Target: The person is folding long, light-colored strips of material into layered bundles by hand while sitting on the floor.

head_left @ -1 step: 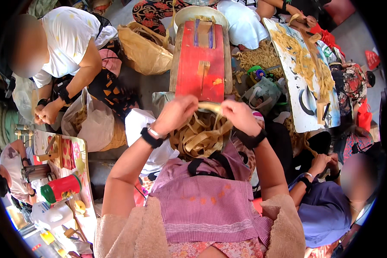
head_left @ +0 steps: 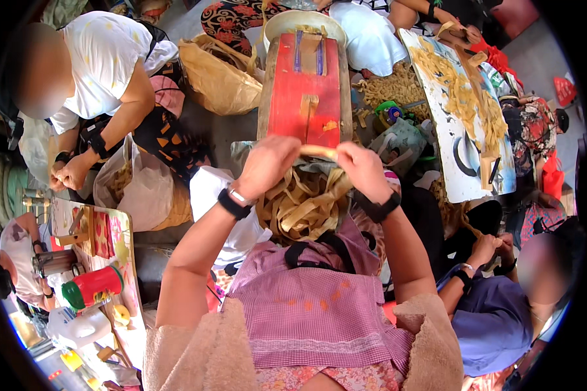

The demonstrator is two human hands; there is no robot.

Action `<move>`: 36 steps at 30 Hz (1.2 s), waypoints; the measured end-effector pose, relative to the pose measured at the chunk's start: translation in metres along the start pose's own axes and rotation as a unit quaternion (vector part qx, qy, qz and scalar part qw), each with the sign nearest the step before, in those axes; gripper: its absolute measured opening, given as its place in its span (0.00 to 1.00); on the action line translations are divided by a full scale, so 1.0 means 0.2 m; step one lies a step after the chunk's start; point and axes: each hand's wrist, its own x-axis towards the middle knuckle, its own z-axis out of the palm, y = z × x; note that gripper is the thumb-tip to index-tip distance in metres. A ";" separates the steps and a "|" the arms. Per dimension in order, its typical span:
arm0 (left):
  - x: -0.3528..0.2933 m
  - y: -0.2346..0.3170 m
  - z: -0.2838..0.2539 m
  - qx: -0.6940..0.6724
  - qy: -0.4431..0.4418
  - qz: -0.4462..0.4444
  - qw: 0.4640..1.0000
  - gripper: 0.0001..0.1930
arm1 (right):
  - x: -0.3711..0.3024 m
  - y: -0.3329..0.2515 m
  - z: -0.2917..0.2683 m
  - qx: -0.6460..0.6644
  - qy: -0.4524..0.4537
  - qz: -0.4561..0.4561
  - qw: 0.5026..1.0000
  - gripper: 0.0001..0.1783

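A short length of pale tan strip (head_left: 319, 151), apparently a dried fibre or leaf ribbon, is stretched between my two hands. My left hand (head_left: 270, 166) pinches one end and my right hand (head_left: 364, 169) grips the other. Both are at the near end of a red board (head_left: 287, 91) with a wooden piece (head_left: 309, 105) standing on it. Just below my hands lies a tangled heap of tan strips (head_left: 300, 205) in front of my checked apron (head_left: 313, 306). Exactly how my fingertips hold the strip is partly hidden.
A white basin (head_left: 274, 25) sits behind the board. A brown bag (head_left: 218, 78) and plastic bag (head_left: 137, 182) stand left; a white worktable (head_left: 450, 130) with strips is at right. Co-workers sit around, including one in a white shirt (head_left: 107, 58) and one in blue (head_left: 495, 322).
Both my hands have shifted slightly away from me, toward the red board, with the strip still held between them.
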 end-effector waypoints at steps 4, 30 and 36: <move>0.21 -0.13 0.09 0.150 0.030 0.041 0.987 0.06 | 0.21 0.05 0.10 -0.090 0.080 0.022 0.992 0.07; -0.36 0.32 0.01 -0.596 -0.307 -0.413 0.616 0.13 | -0.43 -0.08 0.14 0.208 -0.179 -0.010 0.962 0.12; -0.36 0.36 0.04 -0.590 -0.180 -0.370 0.695 0.18 | -0.45 -0.12 0.10 0.466 -0.198 0.208 0.837 0.11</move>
